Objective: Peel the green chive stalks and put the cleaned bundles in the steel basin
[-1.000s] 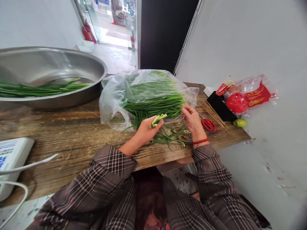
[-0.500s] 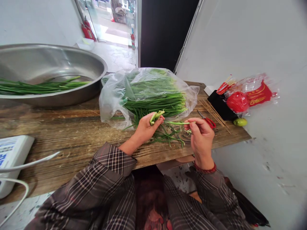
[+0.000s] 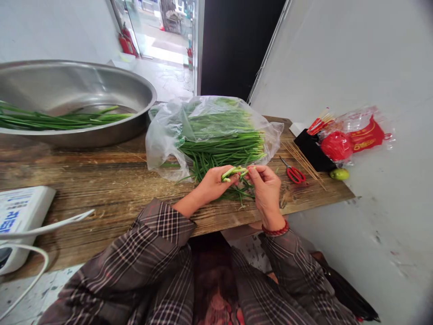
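Observation:
My left hand (image 3: 214, 184) is closed around a few garlic chives (image 3: 231, 173), their pale cut ends poking out past the thumb. Close against it, my right hand (image 3: 267, 192) pinches the end of a chive stalk between thumb and fingertips. Just behind both hands lies a clear plastic bag (image 3: 165, 135) with a thick bundle of chives (image 3: 226, 146) showing from its open side. Loose green trimmings (image 3: 239, 193) lie on the wooden table (image 3: 111, 198) beneath my hands, partly hidden by them.
At the left stands a big steel basin (image 3: 144, 97) with chives (image 3: 64, 121) in it. Red-handled scissors (image 3: 295, 174), thin wooden skewers (image 3: 304, 164), a black box (image 3: 314, 151) and a green fruit (image 3: 338, 174) sit at the right. A white corded device (image 3: 25, 221) is at front left.
My right hand has moved left until it meets my left hand, bringing the stalk end to the held chives. The view has shifted slightly.

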`<state>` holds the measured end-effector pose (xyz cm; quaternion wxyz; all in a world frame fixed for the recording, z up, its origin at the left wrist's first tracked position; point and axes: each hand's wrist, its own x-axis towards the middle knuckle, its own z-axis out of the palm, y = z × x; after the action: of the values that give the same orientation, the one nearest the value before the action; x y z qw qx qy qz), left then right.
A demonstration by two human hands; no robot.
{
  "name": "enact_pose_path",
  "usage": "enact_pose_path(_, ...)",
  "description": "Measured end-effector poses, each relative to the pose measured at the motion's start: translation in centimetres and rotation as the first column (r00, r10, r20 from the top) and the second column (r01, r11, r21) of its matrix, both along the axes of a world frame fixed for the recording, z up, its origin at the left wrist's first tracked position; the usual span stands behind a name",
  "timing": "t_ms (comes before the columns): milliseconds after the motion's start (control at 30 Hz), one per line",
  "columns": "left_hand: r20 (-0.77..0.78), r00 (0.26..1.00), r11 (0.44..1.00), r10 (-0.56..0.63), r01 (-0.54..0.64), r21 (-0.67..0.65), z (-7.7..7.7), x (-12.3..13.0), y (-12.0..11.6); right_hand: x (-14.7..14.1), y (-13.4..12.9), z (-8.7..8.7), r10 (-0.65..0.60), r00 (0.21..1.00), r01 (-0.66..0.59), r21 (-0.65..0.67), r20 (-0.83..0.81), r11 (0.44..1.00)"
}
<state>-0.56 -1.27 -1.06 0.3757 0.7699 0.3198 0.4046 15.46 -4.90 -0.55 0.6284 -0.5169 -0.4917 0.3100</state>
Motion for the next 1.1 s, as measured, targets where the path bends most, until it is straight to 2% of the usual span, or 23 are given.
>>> enact_pose_path(100,-0.011,0.999,0.999,0.031,-0.032,-0.025,0.1,0.0,0.0,0.0,0.0,-0.3,0.054,0.995,-0.054,-0.008,0.079,0.999)
enact_pose_path(233,-0.038,0.998,0.998,0.052,-0.053,-0.024,0.4,-0.1,0.1,0.1,-0.2,-0.5,0.186,0.968,-0.187,-0.01,0.166,0.982)
enact_pose_path(300,-0.05,0.998,0.999,0.044,-0.046,-0.027,0.4,-0.1,0.1,0.1,-0.4,-0.5,0.2,0.953,-0.206,0.003,0.226,0.978)
enact_pose_path(400,-0.063,0.998,1.0,0.021,-0.022,-0.014,0.2,-0.1,0.1,0.3,-0.5,-0.7,0.162,0.921,-0.187,0.037,0.355,0.982)
enact_pose_path(567,-0.104,0.993,0.998,0.058,-0.053,0.043,0.1,-0.1,0.2,1.6,-0.2,-1.0,-0.025,0.81,-0.062,0.128,0.586,0.99)
enact_pose_path(633,-0.102,0.993,0.998,0.064,-0.062,0.029,0.2,-0.1,0.2,2.2,-0.1,-1.1,-0.033,0.821,-0.042,0.118,0.571,0.992)
enact_pose_path(733,-0.097,0.995,0.999,0.034,-0.034,0.006,0.3,-0.2,0.2,2.2,0.0,-1.0,0.117,0.882,-0.143,0.024,0.456,0.989)
enact_pose_path(800,-0.094,0.995,1.0,0.014,-0.013,0.007,0.3,-0.2,0.2,1.7,-0.2,-0.9,0.218,0.876,-0.23,-0.024,0.43,0.973)
enact_pose_path(867,-0.097,0.995,1.0,0.009,-0.008,0.012,0.2,-0.1,0.2,1.3,-0.3,-0.8,0.237,0.847,-0.25,-0.037,0.475,0.968)
enact_pose_path(1000,-0.112,0.992,0.998,0.063,-0.06,0.033,0.0,-0.1,0.3,1.9,0.0,-1.0,0.072,0.806,-0.12,0.044,0.587,0.992)
enact_pose_path(1100,-0.121,0.989,0.995,0.087,-0.079,0.064,-0.1,-0.1,0.3,4.0,0.8,-2.0,-0.104,0.823,0.054,0.106,0.558,0.993)
